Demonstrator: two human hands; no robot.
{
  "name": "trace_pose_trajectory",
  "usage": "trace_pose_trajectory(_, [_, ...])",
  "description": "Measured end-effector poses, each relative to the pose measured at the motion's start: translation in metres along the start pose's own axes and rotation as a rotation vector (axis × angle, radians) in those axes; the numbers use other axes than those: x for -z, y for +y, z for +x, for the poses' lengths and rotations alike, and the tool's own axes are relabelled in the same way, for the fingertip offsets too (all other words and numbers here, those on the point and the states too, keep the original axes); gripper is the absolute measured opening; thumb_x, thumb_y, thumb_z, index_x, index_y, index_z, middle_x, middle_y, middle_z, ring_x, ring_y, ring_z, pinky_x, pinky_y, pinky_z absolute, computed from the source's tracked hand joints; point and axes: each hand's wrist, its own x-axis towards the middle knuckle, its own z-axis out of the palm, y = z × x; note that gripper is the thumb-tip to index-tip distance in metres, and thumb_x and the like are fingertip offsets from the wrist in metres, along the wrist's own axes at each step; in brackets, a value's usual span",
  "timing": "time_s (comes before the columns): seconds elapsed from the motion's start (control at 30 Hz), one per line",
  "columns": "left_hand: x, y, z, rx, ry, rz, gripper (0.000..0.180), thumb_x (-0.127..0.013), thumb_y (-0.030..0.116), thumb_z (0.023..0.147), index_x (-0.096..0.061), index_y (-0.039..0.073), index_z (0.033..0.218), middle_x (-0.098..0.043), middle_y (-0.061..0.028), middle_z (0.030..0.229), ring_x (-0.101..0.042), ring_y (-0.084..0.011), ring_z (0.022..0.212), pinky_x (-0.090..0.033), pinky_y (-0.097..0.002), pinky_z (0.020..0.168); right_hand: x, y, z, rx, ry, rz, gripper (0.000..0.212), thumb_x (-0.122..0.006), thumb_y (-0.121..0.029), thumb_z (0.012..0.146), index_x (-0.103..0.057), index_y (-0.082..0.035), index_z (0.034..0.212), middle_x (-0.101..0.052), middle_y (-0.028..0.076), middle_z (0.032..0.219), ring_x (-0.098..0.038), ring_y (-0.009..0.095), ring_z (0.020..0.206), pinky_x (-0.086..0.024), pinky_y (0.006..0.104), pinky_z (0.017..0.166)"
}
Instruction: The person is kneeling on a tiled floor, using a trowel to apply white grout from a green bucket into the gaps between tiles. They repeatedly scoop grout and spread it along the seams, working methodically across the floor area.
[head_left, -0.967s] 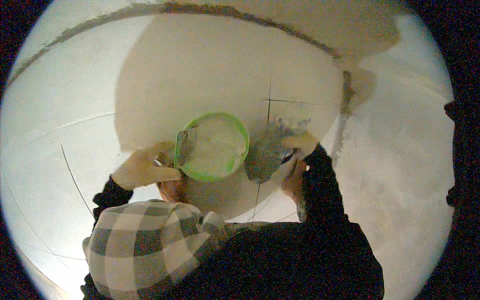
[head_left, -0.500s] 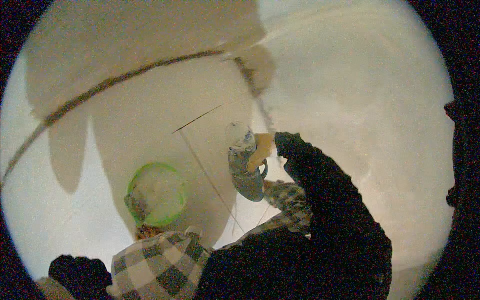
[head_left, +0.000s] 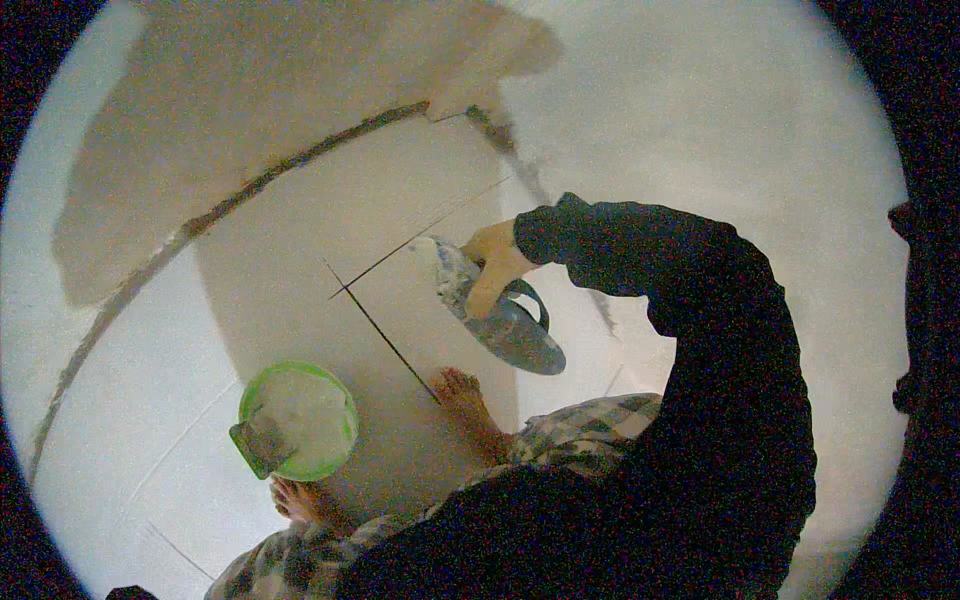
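My right hand, reaching in from a dark sleeve, grips a grey, elongated tool with a rounded lower end. A dark loop handle shows on its right side, and whitish smears cover its upper left end. I cannot tell the tool's exact kind. It is held tilted over the floor, before my right foot. Below and to the left of it stands a bucket with a bright green rim and pale stuff inside. A dark, flat piece lies at the bucket's left edge. My left hand is out of sight.
My bare feet stand on the pale tiled floor, one right of the bucket and one just below it. Dark joints cross the tiles. A rough brown line curves where floor meets wall. Broad shadows fall across both.
The tool in my right hand has swung its upper end to the left and its lower end to the right. The view has shifted, so both feet now show. The dark shape at lower left has nearly gone.
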Motion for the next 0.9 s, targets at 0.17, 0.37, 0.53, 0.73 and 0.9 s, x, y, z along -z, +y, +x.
trace_pose_trajectory(0.17, [0.007,0.071,-0.062,0.173,0.051,-0.043,0.044,-0.068,0.029,0.088,-0.058,0.006,0.124,-0.068,-0.0095,0.106,-0.066,-0.0222,0.095,-0.054,-0.0346,0.083,0.021,0.009,0.048,0.221,-0.060,0.063,0.059,-0.083,-0.042,0.075,-0.065,-0.002,0.114,-0.071,0.010,0.105,-0.066,0.019,0.094,-0.054,0.0341,0.080])
trace_pose_trajectory(0.37, [-0.041,0.164,-0.110,0.406,0.207,-0.317,0.047,-0.068,0.030,0.088,-0.056,0.007,0.127,-0.067,-0.0093,0.108,-0.066,-0.0219,0.094,-0.054,-0.0345,0.082,-0.009,0.026,0.116,0.664,-0.268,0.786,0.061,-0.079,-0.043,0.077,-0.062,-0.002,0.118,-0.070,0.012,0.108,-0.066,0.022,0.095,-0.053,0.0365,0.083])
trace_pose_trajectory(0.53, [-0.152,0.110,-0.055,0.361,0.754,-0.914,0.051,-0.057,0.027,0.098,-0.043,0.004,0.141,-0.056,-0.0137,0.125,-0.057,-0.0212,0.108,-0.048,-0.0303,0.088,-0.007,0.064,0.133,0.804,-0.478,1.176,0.062,-0.076,-0.045,0.079,-0.059,-0.002,0.121,-0.068,0.014,0.111,-0.066,0.025,0.097,-0.053,0.0384,0.084])
trace_pose_trajectory(0.73, [-0.254,0.012,0.063,0.491,1.098,-1.332,0.077,-0.052,0.056,0.095,-0.027,0.013,0.153,-0.030,-0.0185,0.154,-0.030,-0.0348,0.142,-0.027,-0.0475,0.113,0.001,0.091,0.109,0.789,-0.492,1.231,0.063,-0.073,-0.046,0.081,-0.056,-0.002,0.125,-0.067,0.016,0.115,-0.066,0.028,0.099,-0.052,0.0407,0.087])
trace_pose_trajectory(0.9, [-0.244,-0.004,0.103,0.191,0.869,-1.404,0.079,-0.056,0.054,0.094,-0.028,0.007,0.151,-0.043,-0.0160,0.142,-0.048,-0.0283,0.124,-0.043,-0.0396,0.099,0.000,0.090,0.107,0.795,-0.459,1.188,0.065,-0.070,-0.047,0.083,-0.054,-0.003,0.128,-0.066,0.017,0.117,-0.065,0.031,0.101,-0.052,0.0426,0.088])
